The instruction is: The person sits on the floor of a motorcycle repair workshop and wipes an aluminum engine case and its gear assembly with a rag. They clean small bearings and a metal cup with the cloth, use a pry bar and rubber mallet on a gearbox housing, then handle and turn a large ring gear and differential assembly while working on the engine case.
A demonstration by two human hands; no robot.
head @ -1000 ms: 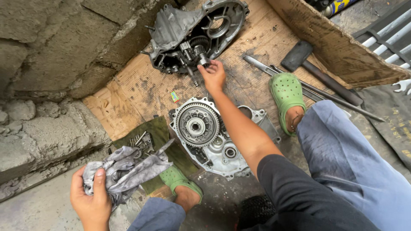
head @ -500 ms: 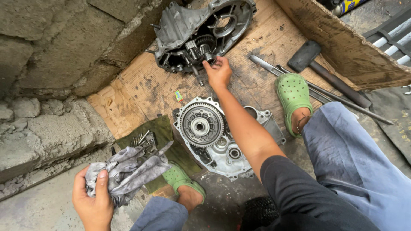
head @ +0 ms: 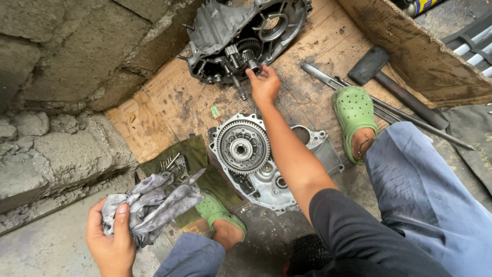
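My right hand (head: 265, 85) reaches forward to a dark engine case half (head: 241, 36) that lies on a wooden board (head: 169, 102). Its fingertips pinch a small gear shaft (head: 252, 65) inside that case. Under my forearm lies a second, silver case half (head: 307, 149) carrying a large toothed clutch gear (head: 241, 147). Low at the left, my left hand (head: 110, 241) grips a crumpled grey rag (head: 154, 202). Beside the rag, small metal parts (head: 171, 166) rest on a green cloth (head: 197, 154).
A rough concrete block wall (head: 61, 77) runs along the left. A hammer (head: 394, 87) and long metal bars (head: 333, 77) lie at the right near my green clog (head: 353, 110). Another green clog (head: 215, 213) sits below the silver case. Wrenches (head: 474, 46) lie at the far right.
My right hand has stayed at the dark case, its fingers shifting slightly on the gear shaft. The left hand still holds the rag. The view has drifted a little.
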